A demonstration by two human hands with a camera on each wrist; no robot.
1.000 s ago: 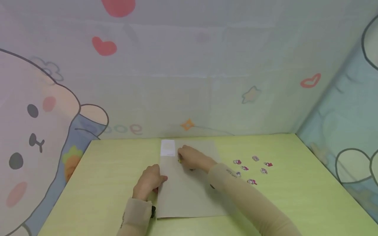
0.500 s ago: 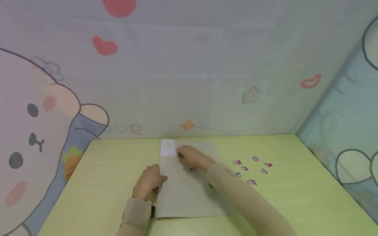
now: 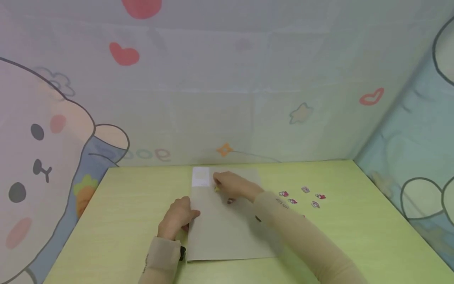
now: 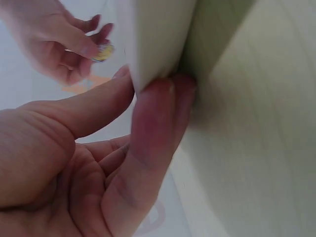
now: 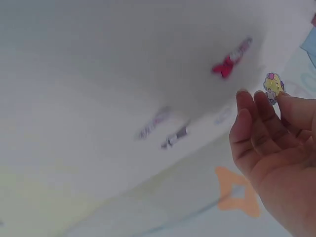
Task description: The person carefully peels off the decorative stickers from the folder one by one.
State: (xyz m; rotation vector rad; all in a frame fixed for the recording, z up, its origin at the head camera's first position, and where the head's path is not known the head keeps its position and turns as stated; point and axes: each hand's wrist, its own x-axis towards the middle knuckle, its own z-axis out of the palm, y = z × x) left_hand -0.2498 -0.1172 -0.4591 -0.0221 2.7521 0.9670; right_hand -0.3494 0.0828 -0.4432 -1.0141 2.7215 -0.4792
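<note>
A flat, grey-beige paper sheet (image 3: 227, 232), with a white rectangle (image 3: 200, 176) at its upper left corner, lies on the table. My left hand (image 3: 176, 217) grips its left edge, thumb on top and fingers beneath, as the left wrist view shows. Over the upper part of the sheet, my right hand (image 3: 232, 185) pinches a small yellow cartoon sticker (image 5: 273, 88) between thumb and fingers. The sticker is held apart from the surface. Below that hand, a red sticker (image 5: 232, 59) and other blurred stickers (image 5: 175, 137) lie on the sheet; my right forearm hides part of it.
Several small pink and purple cartoon stickers (image 3: 306, 189) lie scattered on the yellow-green table (image 3: 354, 236) to the right of the sheet. A cloth backdrop (image 3: 248, 79) with hearts and a bear stands behind and at the sides.
My right hand has risen slightly with the yellow sticker, and its forearm has shifted right, covering some table stickers. My left hand keeps its grip on the sheet's edge.
</note>
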